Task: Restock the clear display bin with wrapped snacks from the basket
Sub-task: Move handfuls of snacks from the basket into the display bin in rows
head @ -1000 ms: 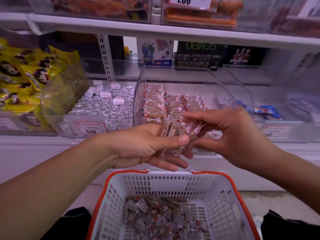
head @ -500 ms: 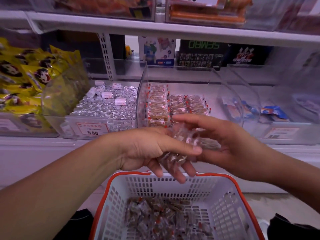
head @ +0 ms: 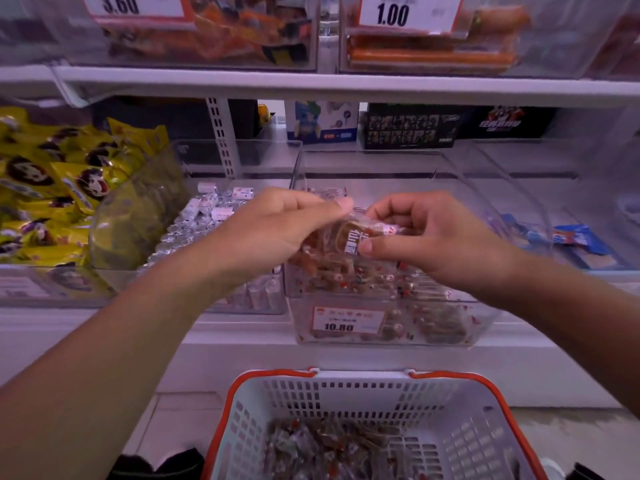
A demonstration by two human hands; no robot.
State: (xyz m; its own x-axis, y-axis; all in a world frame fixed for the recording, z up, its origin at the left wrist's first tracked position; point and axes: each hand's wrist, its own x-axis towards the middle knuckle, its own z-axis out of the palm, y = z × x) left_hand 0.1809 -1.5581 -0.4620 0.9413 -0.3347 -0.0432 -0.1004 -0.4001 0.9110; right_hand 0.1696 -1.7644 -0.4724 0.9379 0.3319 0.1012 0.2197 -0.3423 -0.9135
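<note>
Soft, even light filled the shelf (head: pixel 346 86), with a cool purplish cast and no hard shadows. The clear bins (head: pixel 398 327) caught pale glare on their walls. The wide lens bowed the edges outward. Motion blur smeared the top price tags (head: pixel 408 12) and the snacks in the basket (head: pixel 467 427).

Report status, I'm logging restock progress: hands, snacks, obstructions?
Left hand and right hand both gripping wrapped snacks over the clear bin. Basket below holds more. Nothing blocking.
</note>
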